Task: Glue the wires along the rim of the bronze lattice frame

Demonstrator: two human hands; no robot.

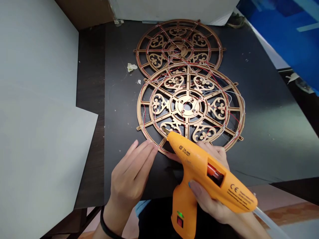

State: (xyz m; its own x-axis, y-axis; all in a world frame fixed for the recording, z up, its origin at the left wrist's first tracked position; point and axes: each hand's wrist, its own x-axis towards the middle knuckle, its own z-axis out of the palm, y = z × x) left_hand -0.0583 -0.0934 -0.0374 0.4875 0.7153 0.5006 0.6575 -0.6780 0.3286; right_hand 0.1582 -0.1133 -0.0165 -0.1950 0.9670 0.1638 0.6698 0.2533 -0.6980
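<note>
An orange glue gun point(199, 162) is in my right hand point(211, 202), its nozzle over the lower left part of a round gold frame point(188, 139). Red and white thin wires run around the frame's rings. My left hand point(132, 172) rests at the frame's lower left rim, fingers close together with the tips on the rim and wires; whether they pinch a wire is too small to tell. The gun's handle shows a green light. A clear glue stick point(270, 222) sticks out of its rear end.
A second gold frame point(178, 25) with wires lies behind, partly under the first. Both are on a black board point(122, 99). Pale scraps point(131, 67) lie left of them. White panels point(37, 116) stand at the left and back; a blue sheet point(284, 30) is at upper right.
</note>
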